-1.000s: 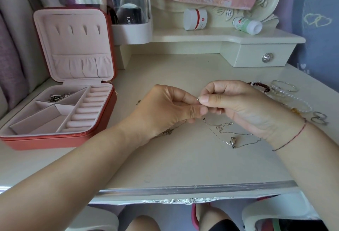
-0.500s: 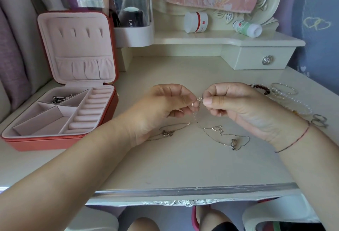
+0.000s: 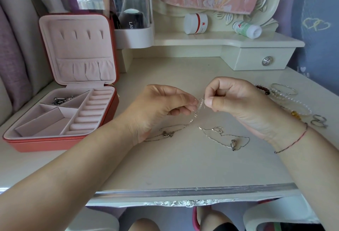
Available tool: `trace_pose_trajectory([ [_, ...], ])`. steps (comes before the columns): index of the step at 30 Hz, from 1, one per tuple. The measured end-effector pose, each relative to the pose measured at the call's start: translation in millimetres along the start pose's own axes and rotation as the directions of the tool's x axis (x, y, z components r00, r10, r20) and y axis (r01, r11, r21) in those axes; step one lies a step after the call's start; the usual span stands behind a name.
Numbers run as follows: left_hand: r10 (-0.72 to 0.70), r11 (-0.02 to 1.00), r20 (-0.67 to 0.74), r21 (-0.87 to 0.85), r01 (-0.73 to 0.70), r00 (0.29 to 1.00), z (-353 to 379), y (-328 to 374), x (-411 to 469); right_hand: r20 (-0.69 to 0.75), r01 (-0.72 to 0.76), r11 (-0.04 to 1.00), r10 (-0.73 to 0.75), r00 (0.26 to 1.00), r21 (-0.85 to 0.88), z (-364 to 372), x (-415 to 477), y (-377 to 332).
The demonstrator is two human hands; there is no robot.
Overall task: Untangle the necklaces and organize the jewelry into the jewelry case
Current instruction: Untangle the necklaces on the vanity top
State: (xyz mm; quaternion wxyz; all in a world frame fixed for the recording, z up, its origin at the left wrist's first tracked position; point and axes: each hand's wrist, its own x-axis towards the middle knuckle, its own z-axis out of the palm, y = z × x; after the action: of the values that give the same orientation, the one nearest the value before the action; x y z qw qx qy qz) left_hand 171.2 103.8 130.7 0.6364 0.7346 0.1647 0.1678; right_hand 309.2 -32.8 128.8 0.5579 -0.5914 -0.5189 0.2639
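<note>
My left hand (image 3: 161,106) and my right hand (image 3: 233,100) pinch the same thin silver necklace (image 3: 183,127) between them, lifted a little above the dressing table. Its chain trails down left to a small pendant (image 3: 168,133) lying on the table. A second silver necklace (image 3: 225,137) with a round pendant lies loose on the table below my right hand. The red jewelry case (image 3: 60,142) stands open at the left, pink inside, with several small metal pieces (image 3: 63,99) in its back compartment.
Bead bracelets (image 3: 264,90), a silver bangle (image 3: 284,88), a pearl strand (image 3: 297,105) and rings (image 3: 320,121) lie at the right edge. A shelf with a drawer (image 3: 256,62), a white jar (image 3: 195,23) and a small bottle (image 3: 247,29) stands behind. A clear organizer (image 3: 132,34) sits beside the case lid.
My hands have drawn slightly apart and the two chains have separated: one now trails left from my fingers, the other lies on its own at the right.
</note>
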Motion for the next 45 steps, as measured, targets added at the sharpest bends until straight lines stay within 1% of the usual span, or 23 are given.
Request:
trace_pose_trajectory([
  [6, -0.010, 1.000, 0.007, -0.022, 0.010, 1.000, 2, 1, 0, -0.006, -0.014, 1.000, 0.014, 1.000, -0.004, 0, 1, 1],
  [8, -0.017, 0.997, 0.006, -0.072, 0.017, 1.000, 2, 1, 1, -0.008, -0.022, 1.000, 0.022, 1.000, -0.011, 0, 1, 1],
  [13, -0.034, 0.962, 0.040, -0.270, 0.043, 0.999, 2, 6, 0, -0.015, -0.040, 0.999, 0.040, 0.999, -0.008, 0, 2, 3],
  [18, -0.092, 0.928, 0.128, -0.349, 0.131, 0.988, 2, 6, -2, 0.004, -0.063, 0.997, 0.063, 0.998, 0.043, -2, 3, 3],
  [22, -0.063, 0.945, 0.171, -0.306, 0.114, 0.983, 4, 3, -1, 0.018, -0.094, 0.991, 0.093, 0.996, 0.093, 0, 3, 3],
  [25, -0.032, 0.965, 0.159, -0.252, 0.072, 0.987, 5, 1, -1, 0.030, -0.124, 0.984, 0.121, 0.992, 0.129, 0, 3, 2],
  [27, -0.015, 0.979, 0.124, -0.201, 0.040, 0.992, 4, 2, 0, 0.036, -0.140, 0.975, 0.136, 0.990, 0.172, 0, 3, 2],
  [30, 0.056, 0.989, 0.041, -0.141, -0.050, 0.998, 4, 0, 1, 0.053, -0.169, 0.958, 0.161, 0.985, 0.230, 0, 3, 4],
  [32, 0.099, 0.989, -0.014, -0.112, -0.100, 0.995, 3, -1, 1, 0.079, -0.207, 0.925, 0.192, 0.978, 0.320, 1, 3, 4],
  [34, 0.117, 0.989, -0.027, -0.085, -0.119, 0.993, 2, -2, 1, 0.117, -0.242, 0.885, 0.213, 0.970, 0.398, 3, 3, 3],
  [36, 0.115, 0.993, -0.006, -0.039, -0.115, 0.993, 3, -2, 1, 0.124, -0.260, 0.887, 0.229, 0.965, 0.383, 4, 2, 1],
  [38, 0.116, 0.993, 0.017, -0.004, -0.115, 0.993, 3, -3, 1, 0.105, -0.264, 0.903, 0.243, 0.964, 0.338, 4, 3, 1],
  [40, 0.124, 0.992, 0.021, 0.019, -0.125, 0.992, 4, -3, 0, 0.086, -0.262, 0.905, 0.247, 0.965, 0.337, 4, 3, 2],
  [45, 0.167, 0.986, 0.023, 0.020, -0.168, 0.986, 7, -3, 0, 0.074, -0.259, 0.910, 0.248, 0.966, 0.322, 3, 4, 2],
])
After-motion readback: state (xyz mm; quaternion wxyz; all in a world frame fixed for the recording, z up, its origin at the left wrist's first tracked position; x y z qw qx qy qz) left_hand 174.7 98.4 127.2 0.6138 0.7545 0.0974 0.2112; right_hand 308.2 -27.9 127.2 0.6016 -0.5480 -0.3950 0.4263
